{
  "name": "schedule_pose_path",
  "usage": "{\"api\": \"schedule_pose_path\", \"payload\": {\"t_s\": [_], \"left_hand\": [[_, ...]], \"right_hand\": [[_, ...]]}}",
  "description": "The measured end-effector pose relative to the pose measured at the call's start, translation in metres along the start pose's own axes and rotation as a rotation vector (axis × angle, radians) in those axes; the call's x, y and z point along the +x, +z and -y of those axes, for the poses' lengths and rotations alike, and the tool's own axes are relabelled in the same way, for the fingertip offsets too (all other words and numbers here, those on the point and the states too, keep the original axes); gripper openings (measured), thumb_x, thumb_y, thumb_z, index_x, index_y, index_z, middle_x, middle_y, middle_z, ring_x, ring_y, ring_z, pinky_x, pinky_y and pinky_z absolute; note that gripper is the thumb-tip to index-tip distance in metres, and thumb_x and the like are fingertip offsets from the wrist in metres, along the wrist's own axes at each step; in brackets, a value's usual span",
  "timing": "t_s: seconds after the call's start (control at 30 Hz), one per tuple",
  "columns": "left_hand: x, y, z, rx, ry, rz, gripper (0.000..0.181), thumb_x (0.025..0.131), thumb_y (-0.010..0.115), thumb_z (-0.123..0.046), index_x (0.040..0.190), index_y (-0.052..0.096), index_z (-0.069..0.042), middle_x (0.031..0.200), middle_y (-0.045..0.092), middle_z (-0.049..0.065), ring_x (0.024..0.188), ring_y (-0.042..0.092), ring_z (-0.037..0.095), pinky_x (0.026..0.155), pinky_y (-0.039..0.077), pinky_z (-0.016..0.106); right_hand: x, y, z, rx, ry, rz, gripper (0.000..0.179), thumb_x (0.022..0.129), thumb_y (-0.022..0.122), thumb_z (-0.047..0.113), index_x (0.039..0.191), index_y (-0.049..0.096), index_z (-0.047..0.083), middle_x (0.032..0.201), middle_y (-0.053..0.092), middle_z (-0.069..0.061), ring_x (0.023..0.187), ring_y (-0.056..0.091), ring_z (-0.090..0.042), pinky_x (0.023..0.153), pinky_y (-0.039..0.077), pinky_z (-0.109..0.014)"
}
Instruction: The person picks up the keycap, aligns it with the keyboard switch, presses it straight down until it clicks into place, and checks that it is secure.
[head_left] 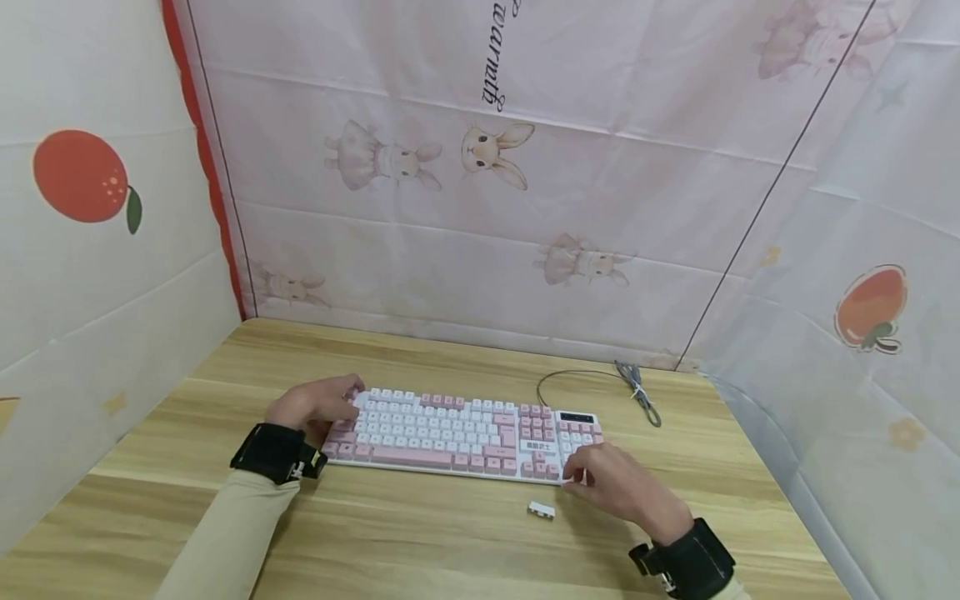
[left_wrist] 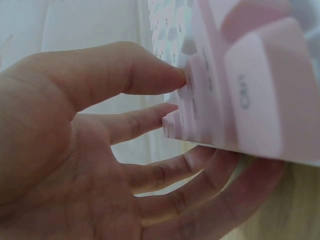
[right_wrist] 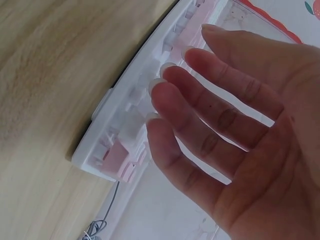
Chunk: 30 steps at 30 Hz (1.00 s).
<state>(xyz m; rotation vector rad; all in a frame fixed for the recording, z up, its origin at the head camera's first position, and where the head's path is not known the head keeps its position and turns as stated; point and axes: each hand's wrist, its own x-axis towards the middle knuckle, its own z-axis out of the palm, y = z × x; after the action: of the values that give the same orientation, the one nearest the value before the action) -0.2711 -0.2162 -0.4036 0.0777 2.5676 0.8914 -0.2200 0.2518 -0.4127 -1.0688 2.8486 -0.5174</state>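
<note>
A pink and white keyboard lies on the wooden table, its long side facing me. At its left end, my left hand grips the edge. The left wrist view shows the thumb on the pink keys and the other fingers along and partly beneath the side, some fingertips hidden. Over the number pad at the right end is my right hand, fingers loosely bent and holding nothing. Whether its fingertips touch the keys, I cannot tell. A small white plastic piece lies in front of the keyboard.
Behind the keyboard's right end, a grey cable is bundled and tied, one strand leading to the keyboard. Printed cloth walls stand at the back and both sides of the wooden table.
</note>
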Motion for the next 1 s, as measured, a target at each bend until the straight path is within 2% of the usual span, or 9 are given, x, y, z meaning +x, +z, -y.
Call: {"api": "schedule_pose_path", "payload": {"t_s": [0.37,0.57,0.83,1.0], "left_hand": [[0.0,0.0,0.0,0.016,0.008,-0.003,0.058,0.094,0.061,-0.011,0.147,0.04,-0.003,0.148,0.041,0.031,0.107,0.058,0.034,0.072,0.058,0.041],[-0.001,0.0,-0.001,0.042,0.022,-0.012,0.056,0.093,0.062,-0.011,0.145,0.042,-0.002,0.146,0.044,0.03,0.111,0.056,0.035,0.076,0.057,0.04],[-0.002,-0.001,-0.002,0.033,0.029,-0.017,0.055,0.092,0.061,-0.009,0.144,0.043,-0.001,0.141,0.046,0.029,0.108,0.057,0.035,0.073,0.059,0.042],[-0.002,0.0,-0.001,0.053,0.047,-0.022,0.055,0.092,0.061,-0.009,0.143,0.043,0.0,0.142,0.046,0.03,0.11,0.056,0.035,0.076,0.058,0.042]], "right_hand": [[0.0,0.002,0.004,-0.007,-0.025,-0.011,0.006,0.088,0.079,0.013,0.094,0.079,0.012,0.082,0.07,0.009,0.071,0.054,0.003,0.062,0.047,-0.018],[0.003,0.006,0.01,0.028,-0.02,0.021,0.008,0.09,0.078,0.017,0.096,0.079,0.011,0.082,0.07,0.01,0.071,0.054,0.001,0.063,0.048,-0.018],[0.007,0.014,0.017,0.031,-0.075,0.03,0.005,0.093,0.075,0.016,0.088,0.077,0.014,0.075,0.063,0.013,0.068,0.054,-0.004,0.062,0.044,-0.016],[0.007,0.017,0.02,0.053,-0.08,0.06,0.001,0.09,0.078,0.016,0.09,0.077,0.015,0.078,0.066,0.012,0.069,0.055,-0.001,0.064,0.047,-0.016]]}}
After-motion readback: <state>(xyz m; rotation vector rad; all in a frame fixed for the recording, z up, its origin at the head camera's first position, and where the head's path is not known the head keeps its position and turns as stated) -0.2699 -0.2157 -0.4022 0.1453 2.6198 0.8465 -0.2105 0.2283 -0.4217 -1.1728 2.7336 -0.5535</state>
